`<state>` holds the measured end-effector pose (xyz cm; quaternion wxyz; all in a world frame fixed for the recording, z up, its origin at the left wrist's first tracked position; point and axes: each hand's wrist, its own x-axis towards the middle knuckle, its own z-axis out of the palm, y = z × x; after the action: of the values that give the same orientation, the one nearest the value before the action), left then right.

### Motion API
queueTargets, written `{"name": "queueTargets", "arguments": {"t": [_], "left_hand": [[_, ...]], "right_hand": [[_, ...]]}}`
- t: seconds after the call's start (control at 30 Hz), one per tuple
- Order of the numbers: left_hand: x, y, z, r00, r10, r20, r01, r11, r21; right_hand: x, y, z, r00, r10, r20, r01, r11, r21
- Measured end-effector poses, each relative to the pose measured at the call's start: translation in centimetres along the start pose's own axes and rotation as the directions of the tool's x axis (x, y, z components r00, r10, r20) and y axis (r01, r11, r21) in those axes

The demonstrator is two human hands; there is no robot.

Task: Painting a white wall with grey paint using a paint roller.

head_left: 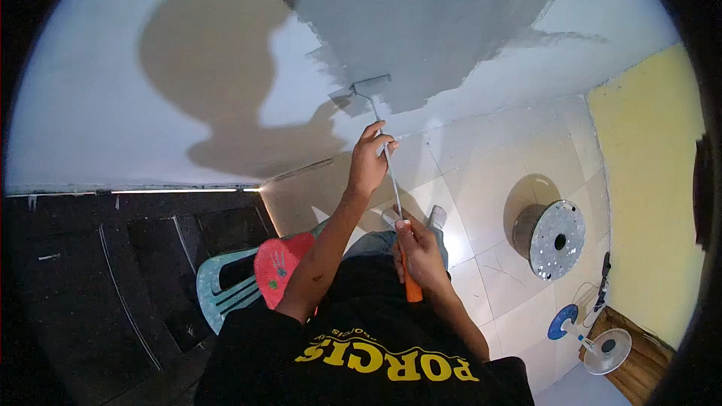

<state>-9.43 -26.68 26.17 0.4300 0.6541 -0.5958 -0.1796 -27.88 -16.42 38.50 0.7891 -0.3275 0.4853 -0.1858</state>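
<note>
My right hand [420, 254] grips the orange handle [413, 288] of a long paint roller, close in front of my black shirt. Further up, my left hand [372, 155] has its fingers around the roller's thin metal rod [393, 180]. The bent wire frame [366, 90] at the far end lies against a wall. Its sleeve is hard to tell from the paint behind it. A large grey painted patch [406, 22] with ragged edges spreads over the pale wall [101, 101], and the roller end is at its lower edge.
A green plastic chair [210, 287] with a red cloth [268, 270] stands at my left, near a dark panelled door [152, 270]. On the tiled floor [479, 180], right, stand a cable spool [544, 239] and what looks like a pedestal fan [606, 352]. A yellow wall [648, 180] bounds that side.
</note>
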Motion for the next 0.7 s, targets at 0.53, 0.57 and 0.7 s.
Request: {"name": "queueTargets", "arguments": {"t": [0.53,0.57,0.7], "left_hand": [[0.2,5.1,-2.4,0.996,-0.067,-0.064,0.055,0.983,-0.172],[0.4,6.2,-2.9,0.992,-0.033,-0.12,0.012,0.984,-0.179],[0.6,6.9,-3.6,0.99,0.01,-0.142,-0.036,0.982,-0.186]], "right_hand": [[-4.0,-1.1,1.7,0.999,-0.051,-0.005,0.05,0.989,-0.136],[-5.1,-2.2,2.0,0.999,-0.055,-0.001,0.054,0.988,-0.142],[-5.9,-2.2,2.0,0.996,-0.085,0.002,0.084,0.981,-0.173]]}}
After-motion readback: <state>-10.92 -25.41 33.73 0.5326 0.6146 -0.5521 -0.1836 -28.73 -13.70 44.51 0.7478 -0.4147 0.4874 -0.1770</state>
